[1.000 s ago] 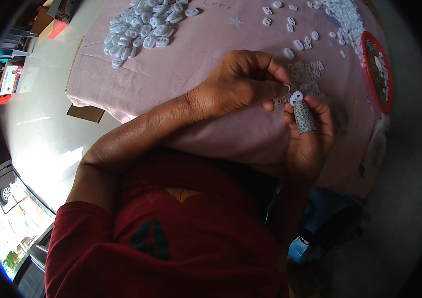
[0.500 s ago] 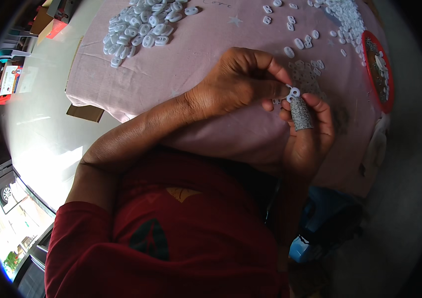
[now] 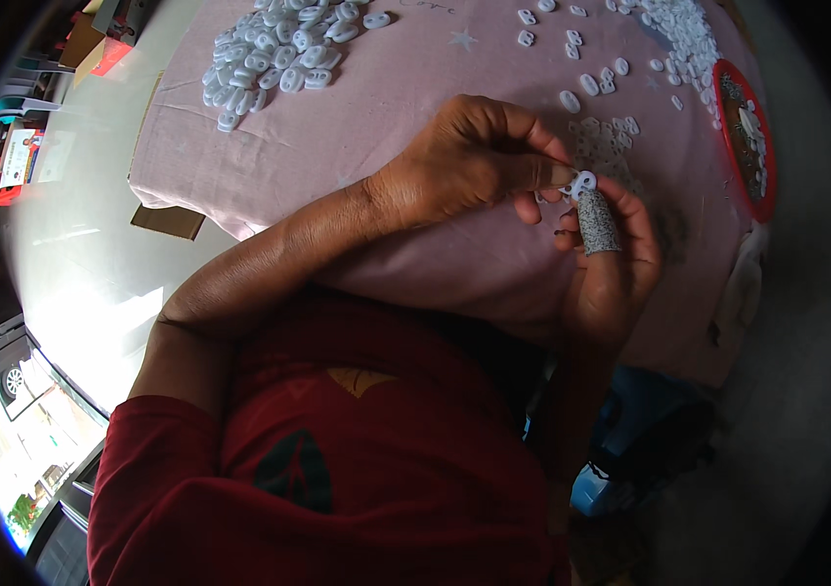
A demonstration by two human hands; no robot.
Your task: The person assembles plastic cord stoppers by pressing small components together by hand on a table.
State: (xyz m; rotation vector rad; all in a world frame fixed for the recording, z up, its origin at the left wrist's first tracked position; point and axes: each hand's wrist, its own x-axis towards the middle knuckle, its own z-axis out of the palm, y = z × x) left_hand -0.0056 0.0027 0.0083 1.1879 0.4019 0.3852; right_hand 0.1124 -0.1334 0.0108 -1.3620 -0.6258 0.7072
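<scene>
A small white plastic piece with round holes (image 3: 583, 183) is pinched between the fingertips of both hands, above the right part of the cloth-covered table. My left hand (image 3: 474, 156) reaches across from the left, thumb and forefinger closed on one side of the piece. On the other side my right hand (image 3: 625, 259) grips it between thumb and curled fingers. A grey speckled sleeve (image 3: 598, 223) covers the right thumb. Just beyond the hands lies a small group of thin whitish pieces (image 3: 606, 142), partly hidden by the fingers.
A large heap of white oval pieces (image 3: 283, 49) lies at the far left of the pink cloth (image 3: 415, 88). Another heap of white pieces (image 3: 684, 39) is at the far right, beside a red-rimmed tray (image 3: 769, 186). Several loose pieces lie between. Boxes (image 3: 103, 39) stand on the floor at left.
Both hands stay together at the white piece. The right hand and its sleeved thumb have shifted slightly right, and the white piece has turned a little.
</scene>
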